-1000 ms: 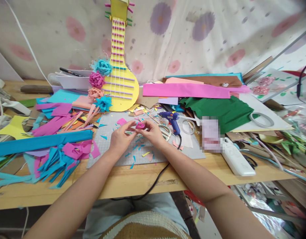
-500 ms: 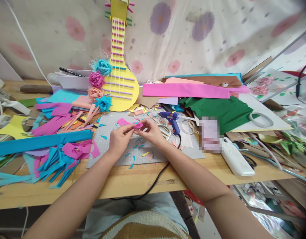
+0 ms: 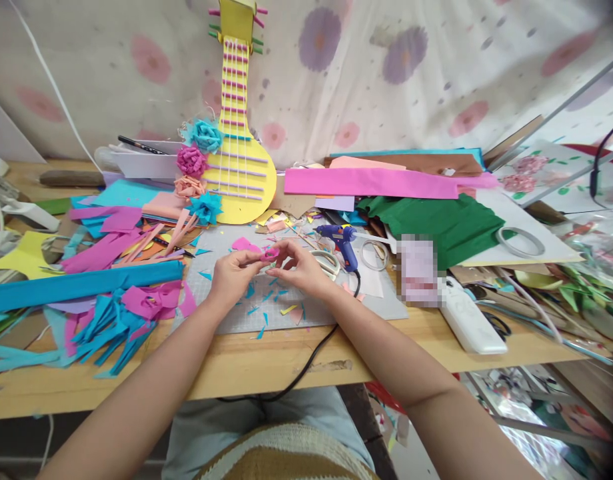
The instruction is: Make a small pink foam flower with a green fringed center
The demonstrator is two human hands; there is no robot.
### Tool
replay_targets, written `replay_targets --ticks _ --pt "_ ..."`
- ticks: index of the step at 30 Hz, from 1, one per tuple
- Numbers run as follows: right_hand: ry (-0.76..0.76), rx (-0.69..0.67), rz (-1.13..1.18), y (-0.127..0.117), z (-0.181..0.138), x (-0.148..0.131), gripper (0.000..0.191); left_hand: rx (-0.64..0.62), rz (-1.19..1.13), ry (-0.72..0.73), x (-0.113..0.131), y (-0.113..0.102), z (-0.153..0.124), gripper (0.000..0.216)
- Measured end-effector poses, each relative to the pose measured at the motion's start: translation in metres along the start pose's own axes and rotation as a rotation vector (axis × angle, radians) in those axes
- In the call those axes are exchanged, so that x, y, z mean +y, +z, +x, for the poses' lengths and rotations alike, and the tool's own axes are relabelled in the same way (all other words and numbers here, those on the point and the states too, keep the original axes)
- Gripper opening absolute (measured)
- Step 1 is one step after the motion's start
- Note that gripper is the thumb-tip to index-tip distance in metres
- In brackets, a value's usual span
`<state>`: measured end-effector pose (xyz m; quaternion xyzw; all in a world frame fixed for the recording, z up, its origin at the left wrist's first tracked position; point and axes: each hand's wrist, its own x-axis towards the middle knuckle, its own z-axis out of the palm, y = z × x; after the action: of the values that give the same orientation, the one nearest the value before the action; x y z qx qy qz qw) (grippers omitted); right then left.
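Observation:
My left hand [image 3: 232, 275] pinches a small curled piece of magenta crepe paper [image 3: 270, 254] between thumb and fingers, above the grey cutting mat [image 3: 226, 317]. Beside it, my right hand [image 3: 302, 268] has its thumb and index finger parted. The right index fingertip is at the paper's edge; whether it touches I cannot tell. Another magenta paper piece [image 3: 244, 244] lies on the mat just behind my left hand. A blue hot glue gun [image 3: 342, 241] rests right of my hands, near scissors [image 3: 327, 263] partly hidden by my right hand.
A yellow paper lute [image 3: 244, 167] with paper flowers [image 3: 191, 160] leans at the back. Blue and magenta scraps [image 3: 121, 327] pile up at left. Green crepe paper [image 3: 436, 227], a tape roll [image 3: 520, 241] and a white power strip [image 3: 471, 317] lie at right. A black cord [image 3: 311, 360] crosses the table's front edge.
My right thumb and index finger have parted from their pinch at the magenta paper. My left hand still holds it, moved slightly left, and a curled loop now shows.

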<state>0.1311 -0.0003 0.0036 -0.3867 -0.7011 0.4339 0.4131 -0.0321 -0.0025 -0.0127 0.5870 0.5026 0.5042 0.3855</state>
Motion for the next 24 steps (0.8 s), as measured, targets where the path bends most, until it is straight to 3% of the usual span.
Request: replay_targets --ticks 6,17,24 --pt "-0.002 0.001 -0.046 0.000 0.000 0.003 0.031 -0.065 0.158 0.125 -0.003 -0.004 -0.001 0.022" --pt "0.004 0.009 0.069 0.001 0.001 -0.001 0.038 -0.120 0.339 0.304 -0.002 -0.012 0.002 0.030" --pt "-0.031 0.047 -0.006 0.005 0.000 0.002 0.033 -0.175 0.324 0.306 -0.004 -0.011 0.006 0.035"
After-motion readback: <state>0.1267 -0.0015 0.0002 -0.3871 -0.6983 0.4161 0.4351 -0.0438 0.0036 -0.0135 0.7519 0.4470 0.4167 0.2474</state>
